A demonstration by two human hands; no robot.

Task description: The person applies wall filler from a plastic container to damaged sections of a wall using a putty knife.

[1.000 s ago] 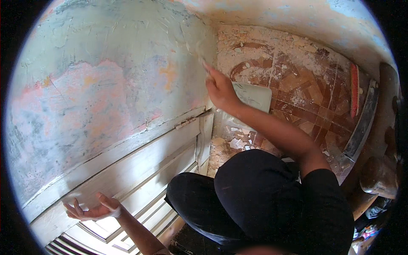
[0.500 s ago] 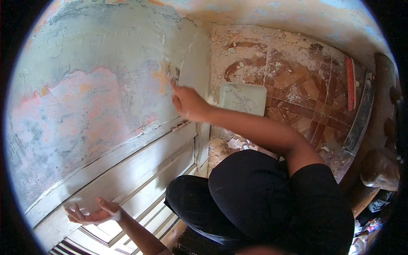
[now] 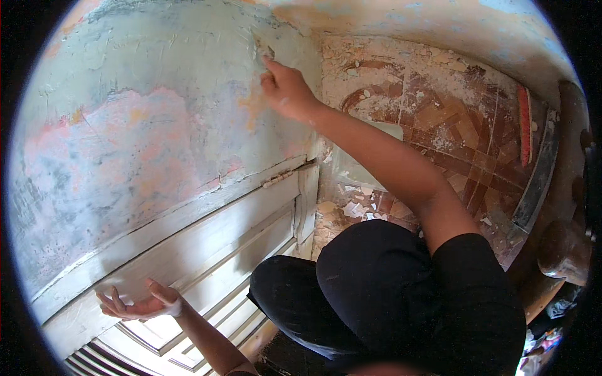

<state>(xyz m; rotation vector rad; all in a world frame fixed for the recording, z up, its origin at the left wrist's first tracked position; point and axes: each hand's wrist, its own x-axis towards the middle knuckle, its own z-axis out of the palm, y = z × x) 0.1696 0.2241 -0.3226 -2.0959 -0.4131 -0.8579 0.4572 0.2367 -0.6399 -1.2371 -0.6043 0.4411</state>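
Note:
My right hand (image 3: pixel 288 91) is closed round a putty knife (image 3: pixel 264 49). Its blade lies against the upper right of the plastered wall (image 3: pixel 182 62), where pale grey-green filler covers the surface. Lower down, bare pink, blue and orange patches (image 3: pixel 138 144) show. At the lower left my left hand (image 3: pixel 141 306) is held palm up with its fingers apart and curled, nothing in it. It is in front of the white wooden frame (image 3: pixel 200 250) below the wall. A pale, rounded-corner flat board or tray (image 3: pixel 359 170) lies on the floor, partly hidden by my right forearm.
Plaster crumbs and paint flakes (image 3: pixel 356 208) litter the brown patterned floor (image 3: pixel 464 125). A long red-edged tool (image 3: pixel 525 125) rests near a dark straight bar (image 3: pixel 538 175) at the right. Brown wooden furniture (image 3: pixel 561 250) stands at the right edge, and my knees fill the lower middle.
My right hand has moved up the wall with the putty knife, and the forearm now covers more of the pale board. My left hand stays nearly in place.

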